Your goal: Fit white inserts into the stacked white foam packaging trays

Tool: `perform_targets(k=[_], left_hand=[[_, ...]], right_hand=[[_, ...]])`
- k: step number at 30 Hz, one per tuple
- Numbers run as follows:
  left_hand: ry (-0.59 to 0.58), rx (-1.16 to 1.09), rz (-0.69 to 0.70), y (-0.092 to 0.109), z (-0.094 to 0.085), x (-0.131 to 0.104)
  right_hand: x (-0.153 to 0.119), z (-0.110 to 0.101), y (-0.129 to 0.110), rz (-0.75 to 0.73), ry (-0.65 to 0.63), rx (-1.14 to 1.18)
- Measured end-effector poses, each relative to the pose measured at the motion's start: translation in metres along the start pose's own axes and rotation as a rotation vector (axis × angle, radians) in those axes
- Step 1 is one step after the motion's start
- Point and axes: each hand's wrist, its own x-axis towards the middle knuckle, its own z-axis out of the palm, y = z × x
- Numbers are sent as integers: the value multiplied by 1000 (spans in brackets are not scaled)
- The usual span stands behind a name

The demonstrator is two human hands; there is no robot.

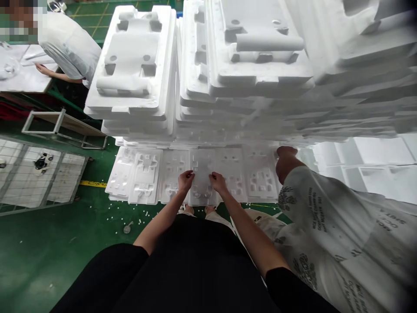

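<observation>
My left hand (186, 181) is closed, with thumb and fingertips pinched together, over the left side of a smooth greyish-white foam piece (202, 184) in the low row. Across from it, my right hand (218, 181) is also pinched closed, near that piece's right side. What either hand holds, if anything, is too small to make out. Molded white trays (145, 176) lie left of my hands, and similar trays (260, 176) lie to the right.
Tall stacks of white foam (130, 56) (260, 65) rise beyond the row. A person in a printed shirt (325, 217) is close on my right. Another person (70, 43) works at a table (22, 82), upper left. A metal-framed cart (61, 174) stands left; white bits dot the green floor (97, 243).
</observation>
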Motion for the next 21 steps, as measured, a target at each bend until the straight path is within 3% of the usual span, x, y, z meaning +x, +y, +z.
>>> perform_targets(k=[5, 21], left_hand=[[27, 20, -21, -2, 6, 15], [44, 38, -8, -2, 4, 11]], right_hand=[[17, 3, 5, 18, 50, 20], [13, 9, 17, 79, 142, 125]])
